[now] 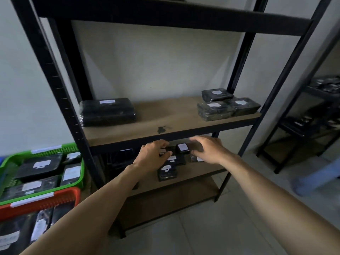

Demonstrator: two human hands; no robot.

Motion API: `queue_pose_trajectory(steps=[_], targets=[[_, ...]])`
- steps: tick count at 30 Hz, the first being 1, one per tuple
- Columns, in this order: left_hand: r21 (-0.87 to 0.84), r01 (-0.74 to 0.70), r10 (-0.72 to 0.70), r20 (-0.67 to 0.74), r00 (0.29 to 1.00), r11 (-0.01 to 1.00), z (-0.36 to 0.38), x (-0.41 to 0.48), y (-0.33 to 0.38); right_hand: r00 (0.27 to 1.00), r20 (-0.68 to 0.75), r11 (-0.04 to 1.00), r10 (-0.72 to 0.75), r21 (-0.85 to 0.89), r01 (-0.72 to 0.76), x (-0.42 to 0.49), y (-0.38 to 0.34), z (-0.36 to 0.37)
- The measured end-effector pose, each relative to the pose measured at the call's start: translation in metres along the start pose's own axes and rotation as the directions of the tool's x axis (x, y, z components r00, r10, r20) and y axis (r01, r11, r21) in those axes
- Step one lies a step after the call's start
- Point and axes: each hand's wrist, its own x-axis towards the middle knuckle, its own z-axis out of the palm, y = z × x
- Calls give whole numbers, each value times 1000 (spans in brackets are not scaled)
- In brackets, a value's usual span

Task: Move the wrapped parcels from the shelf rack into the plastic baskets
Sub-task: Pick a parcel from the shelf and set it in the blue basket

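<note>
A black metal shelf rack (165, 129) with wooden boards stands before me. On its middle board lie a large black wrapped parcel (107, 111) at the left and three smaller parcels (214, 109) at the right. Several small black parcels with white labels (183, 148) sit on the board below. My left hand (152, 155) reaches over these small parcels, fingers bent and touching one. My right hand (206, 149) hovers just to the right of them, fingers spread and holding nothing. A green basket (11, 161) and a red basket (36, 201) at the lower left hold wrapped parcels.
A second dark rack (301, 129) with black packages stands at the right by the wall. A blurred pale blue shape (316, 179) lies on the tiled floor at the right. The rack's lowest board (165, 205) carries nothing that I can see.
</note>
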Motion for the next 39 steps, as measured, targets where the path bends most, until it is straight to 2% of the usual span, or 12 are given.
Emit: queue_pose_trajectory(steps=[5,9,13,17,19,23,25,30,33,37,39], targets=[[-46,61,-64,-73,995,997,32,58,34,1000,-27,999,14,35,-13,50,80,-19],[-68,96,-105,-132,986,993,60,108,67,990,-144,1000,15,-4,-16,89,135,-40],[-160,183,-216,-222,951,970,82,151,97,973,-230,994,30,-99,-54,121,178,-55],[-227,277,-331,-256,908,934,96,184,114,987,-155,984,39,-163,-65,138,210,-56],[-211,313,-361,-255,897,926,101,197,117,992,-126,988,9,-153,-28,139,224,-48],[-171,382,-415,-251,875,908,107,219,119,963,-221,986,-152,-101,132,139,235,-39],[-120,429,-445,-254,859,895,110,228,120,952,-225,978,-209,-70,198,143,236,-44],[-135,482,-500,-269,823,866,116,239,122,968,-114,967,-225,93,236,163,239,-64],[-214,464,-509,-276,815,859,118,236,121,974,12,974,-226,13,226,178,237,-74],[-257,427,-492,-305,815,867,120,228,117,949,257,973,-184,-90,213,204,235,-85],[-253,412,-478,-316,820,875,121,226,114,936,302,973,-183,-80,216,213,234,-87]])
